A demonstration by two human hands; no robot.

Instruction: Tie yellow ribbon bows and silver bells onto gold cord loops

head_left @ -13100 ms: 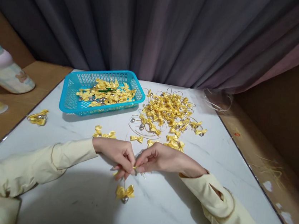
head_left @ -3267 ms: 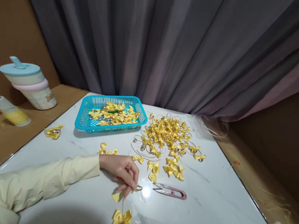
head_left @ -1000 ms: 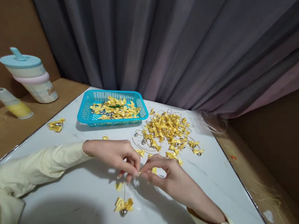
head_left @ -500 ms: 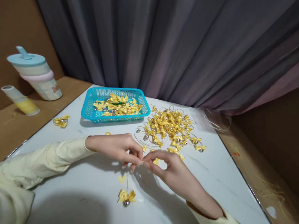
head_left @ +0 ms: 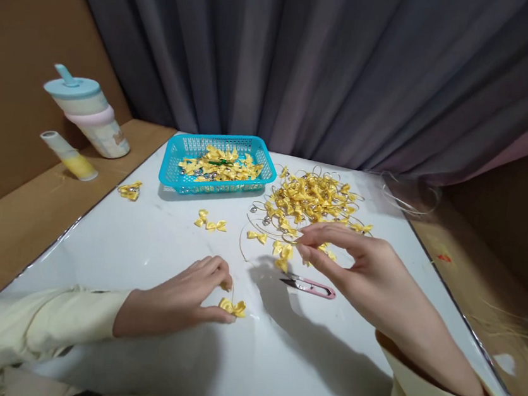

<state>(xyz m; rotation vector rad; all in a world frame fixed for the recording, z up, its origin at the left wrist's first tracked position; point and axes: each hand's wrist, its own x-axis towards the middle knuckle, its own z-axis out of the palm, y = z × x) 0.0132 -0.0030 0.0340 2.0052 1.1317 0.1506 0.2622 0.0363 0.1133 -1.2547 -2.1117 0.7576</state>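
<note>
My left hand (head_left: 181,296) rests low on the table, its thumb and fingers apart beside a yellow ribbon bow (head_left: 232,307). The thumb tip touches the bow's lower edge, and a thin cord rises from it. My right hand (head_left: 356,266) hovers over the near side of a pile of yellow bows (head_left: 314,197) with cords and silvery charms. Its thumb and forefinger are pinched together at a thin cord (head_left: 261,225). Below that hand lie pink-handled thread snips (head_left: 313,287), blades pointing left. Several loose bows (head_left: 257,236) lie between the hands and the pile.
A blue plastic basket (head_left: 171,178) holding more bows stands at the back. Two small bows (head_left: 216,225) lie in front of it, and a bow bunch (head_left: 130,190) at the left. A lidded tumbler (head_left: 96,116) and a thread spool (head_left: 71,157) stand beyond the table's left edge.
My hands have parted from their shared pinch. The left came down to the bow near me; the right moved right and up toward the pile. The snips and small bows are now uncovered.
</note>
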